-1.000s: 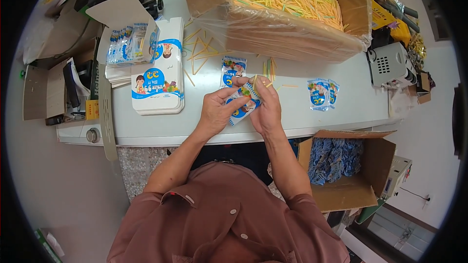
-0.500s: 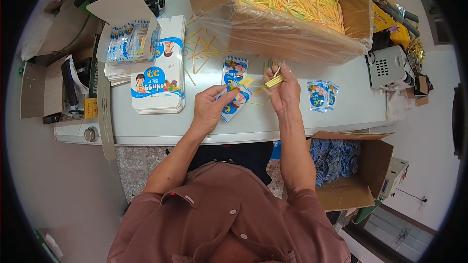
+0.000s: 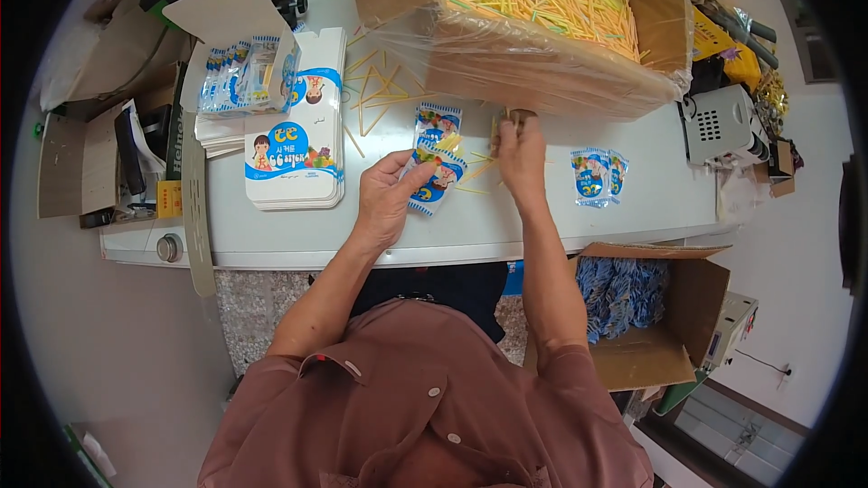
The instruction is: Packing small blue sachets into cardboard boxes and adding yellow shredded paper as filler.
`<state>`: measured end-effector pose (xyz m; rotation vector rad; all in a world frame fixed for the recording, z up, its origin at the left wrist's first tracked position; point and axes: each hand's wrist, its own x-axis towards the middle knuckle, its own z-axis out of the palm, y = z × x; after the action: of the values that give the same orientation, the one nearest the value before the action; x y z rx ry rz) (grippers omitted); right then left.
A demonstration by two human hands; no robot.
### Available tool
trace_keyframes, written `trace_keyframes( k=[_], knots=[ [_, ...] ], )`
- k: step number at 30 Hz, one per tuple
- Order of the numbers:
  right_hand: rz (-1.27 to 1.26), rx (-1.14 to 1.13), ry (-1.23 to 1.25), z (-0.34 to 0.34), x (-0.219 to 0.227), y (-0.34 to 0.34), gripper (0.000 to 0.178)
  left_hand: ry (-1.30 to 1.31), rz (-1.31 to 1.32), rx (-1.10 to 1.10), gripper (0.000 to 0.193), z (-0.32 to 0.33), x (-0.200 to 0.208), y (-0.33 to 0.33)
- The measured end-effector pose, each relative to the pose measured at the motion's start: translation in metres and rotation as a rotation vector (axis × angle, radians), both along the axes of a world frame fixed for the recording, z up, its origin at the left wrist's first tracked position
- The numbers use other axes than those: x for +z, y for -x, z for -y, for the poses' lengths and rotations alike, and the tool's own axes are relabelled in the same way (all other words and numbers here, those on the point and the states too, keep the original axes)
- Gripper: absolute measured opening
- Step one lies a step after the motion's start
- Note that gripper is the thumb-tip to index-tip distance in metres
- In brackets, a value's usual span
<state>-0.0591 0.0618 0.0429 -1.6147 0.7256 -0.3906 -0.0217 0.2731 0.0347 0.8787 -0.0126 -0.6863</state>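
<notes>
Left hand (image 3: 383, 203) grips one blue-and-white packet (image 3: 436, 188) over the table (image 3: 660, 185), yellow sticks (image 3: 449, 142) poking from its far end; looks unfinished. Right hand (image 3: 522, 158), right of it, fingers curled; can't tell if holding anything. One flat packet (image 3: 438, 116) just beyond. Right: two overlapping packets (image 3: 589, 178). Far left: one white box (image 3: 237, 111), several packets inside, uncountable. Far: one large carton (image 3: 561, 81), sticks uncountable.

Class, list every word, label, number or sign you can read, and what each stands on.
I won't copy wording or brands, but print stands on:
Sachet in the left hand: coloured lettering.
White card stack: lettering on blue.
Brown box at left: large dark lettering.
Yellow box: too small to read.
</notes>
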Motion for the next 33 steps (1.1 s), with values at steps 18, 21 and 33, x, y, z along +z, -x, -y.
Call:
trace_keyframes(
  k=[18, 21, 33],
  knots=[
    [0.248, 0.211, 0.143, -0.053, 0.050, 0.073, 0.014, 0.083, 0.155, -0.058, 0.026, 0.013, 0.027, 0.014],
    [0.163, 0.326, 0.154, -0.050, 0.048, 0.077, 0.014, -0.070, 0.290, -0.185, 0.027, 0.009, 0.012, 0.017],
    [-0.350, 0.181, 0.380, 0.111, 0.054, 0.137, 0.028, -1.198, 0.944, 0.120, 0.043, -0.001, 0.019, -0.028]
  ],
)
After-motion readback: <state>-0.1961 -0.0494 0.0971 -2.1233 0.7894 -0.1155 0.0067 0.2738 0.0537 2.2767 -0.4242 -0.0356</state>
